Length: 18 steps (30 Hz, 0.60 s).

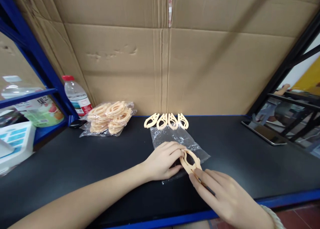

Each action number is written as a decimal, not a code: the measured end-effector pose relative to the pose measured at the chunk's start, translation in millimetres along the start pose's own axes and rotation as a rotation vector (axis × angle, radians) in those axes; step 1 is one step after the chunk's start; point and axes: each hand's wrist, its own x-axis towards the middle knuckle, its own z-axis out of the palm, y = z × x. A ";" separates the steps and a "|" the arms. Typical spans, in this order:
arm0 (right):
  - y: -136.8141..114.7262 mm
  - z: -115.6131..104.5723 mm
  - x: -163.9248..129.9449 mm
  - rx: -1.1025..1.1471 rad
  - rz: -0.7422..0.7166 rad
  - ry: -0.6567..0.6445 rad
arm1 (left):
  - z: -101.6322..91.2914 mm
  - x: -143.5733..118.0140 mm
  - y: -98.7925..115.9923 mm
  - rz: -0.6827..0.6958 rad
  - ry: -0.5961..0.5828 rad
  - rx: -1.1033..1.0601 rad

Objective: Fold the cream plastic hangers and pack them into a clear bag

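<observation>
My left hand (163, 160) grips a cream plastic hair clip (190, 160) by its left side, over a clear plastic bag (172, 139) lying flat on the black tabletop. My right hand (222, 194) pinches the clip's near end and also holds a thin dark stick-like tool between its fingers. Beyond the bag, a row of several matching cream clips (166, 121) lies along the back edge. To the left sits a clear bag full of the same clips (108, 117).
A cardboard wall (160, 55) closes off the back. A water bottle (76, 95) stands at the back left beside a blue shelf frame (32, 49). A phone or tablet (263, 132) lies at the right. The table's blue front edge (287, 197) runs close to me.
</observation>
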 end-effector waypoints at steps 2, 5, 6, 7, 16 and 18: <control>0.7 1.8 1.2 0.002 0.000 -0.001 | 1.0 0.0 -0.8 -0.063 0.032 0.016; 4.2 1.5 5.1 -0.054 -0.002 -0.011 | 2.2 0.7 -2.2 -0.161 0.045 0.019; 5.4 1.4 7.3 -0.083 -0.001 -0.026 | 2.3 1.1 -2.6 -0.179 0.037 0.015; 6.4 1.8 9.7 -0.116 0.005 -0.043 | 2.4 1.5 -2.9 -0.189 0.024 0.011; 16.6 27.5 34.3 -0.287 0.063 -0.123 | 1.3 2.1 -2.9 -0.217 -0.045 0.014; 21.3 34.5 37.2 -0.288 0.081 -0.118 | 0.9 2.1 -2.5 -0.216 -0.054 0.008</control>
